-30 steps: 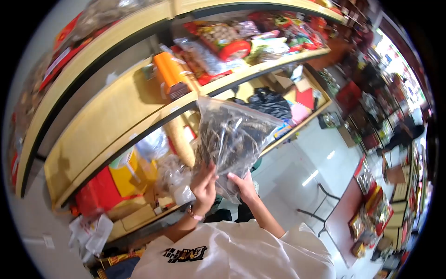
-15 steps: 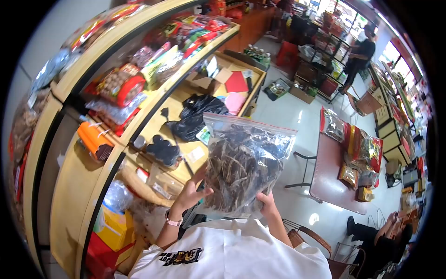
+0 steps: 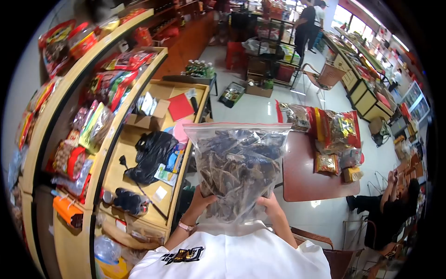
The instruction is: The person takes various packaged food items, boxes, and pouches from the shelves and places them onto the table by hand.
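While I watch through the head camera, I see the left hand (image 3: 199, 204) and the right hand (image 3: 271, 208) holding a clear zip bag (image 3: 239, 172) between them, upright and in front of the chest. Taking the bag as the middle of my clock, the left grip closes on its edge near eight o'clock and the right grip closes on it between four and five. Each thumb presses on the near face; the other fingers are mostly hidden behind, so I cannot tell how they bend. Dark dried pieces (image 3: 227, 181) fill the bag, and a red line (image 3: 237, 124) runs along its top at twelve. A pink wristband (image 3: 186, 226) circles the left wrist, and a white shirt (image 3: 232, 251) lies at six.

At three o'clock I have a reddish desk (image 3: 311, 183), with large packets (image 3: 337, 128) towards two o'clock and a small yellow box (image 3: 353, 175) near its far corner. At nine, a black plastic bag (image 3: 147, 158) lies on a wooden shelf (image 3: 118, 179), and a red sheet (image 3: 180, 107) rests between ten and eleven. An orange box (image 3: 68, 211) sits between eight and nine.

Farther out, I pick up bottles (image 3: 197, 69) at eleven, a chair (image 3: 325, 76) between one and two, and a seated person in black (image 3: 395, 214) between three and four.
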### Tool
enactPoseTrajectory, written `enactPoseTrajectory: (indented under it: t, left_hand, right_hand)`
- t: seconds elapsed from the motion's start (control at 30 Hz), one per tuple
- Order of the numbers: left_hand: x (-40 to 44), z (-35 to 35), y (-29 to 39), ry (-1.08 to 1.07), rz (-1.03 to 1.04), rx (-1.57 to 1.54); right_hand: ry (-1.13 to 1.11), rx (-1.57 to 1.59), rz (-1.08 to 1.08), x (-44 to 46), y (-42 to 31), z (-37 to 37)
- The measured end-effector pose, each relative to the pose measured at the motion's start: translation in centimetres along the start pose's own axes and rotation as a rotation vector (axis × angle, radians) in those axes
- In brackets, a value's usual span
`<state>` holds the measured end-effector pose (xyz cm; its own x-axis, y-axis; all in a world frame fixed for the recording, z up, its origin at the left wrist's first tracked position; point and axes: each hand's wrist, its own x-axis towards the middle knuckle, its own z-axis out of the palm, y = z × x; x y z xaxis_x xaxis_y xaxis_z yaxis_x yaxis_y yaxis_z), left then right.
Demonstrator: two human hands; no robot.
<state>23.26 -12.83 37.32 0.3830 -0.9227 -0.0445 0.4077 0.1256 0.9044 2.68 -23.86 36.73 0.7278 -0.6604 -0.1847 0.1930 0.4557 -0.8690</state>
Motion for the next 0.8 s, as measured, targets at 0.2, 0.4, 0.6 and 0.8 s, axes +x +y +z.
enactPoseTrajectory:
  t: [0.2,0.4,0.6,0.8]
  left_hand:
    - [4.1,1.9,-1.7,-0.154,-0.11,-0.002]
    - [10.6,1.4,-2.3,-0.21,-0.213,-0.026]
    - [19.1,-1.8,-3.8,-0.283,-0.234,0.009]
    - [27.6,-1.5,-1.4,-0.345,-0.415,0.034]
  right_hand:
    - [0.135,0.006,-0.025,-0.7,-2.0,-2.2]
    - [0.235,0.05,-0.079,2.5,-3.3,-2.3]
    - [0.365,-0.009,-0.106,9.6,-4.7,-1.8]
    - [0.457,0.146,-0.156,15.9,-5.3,-2.1]
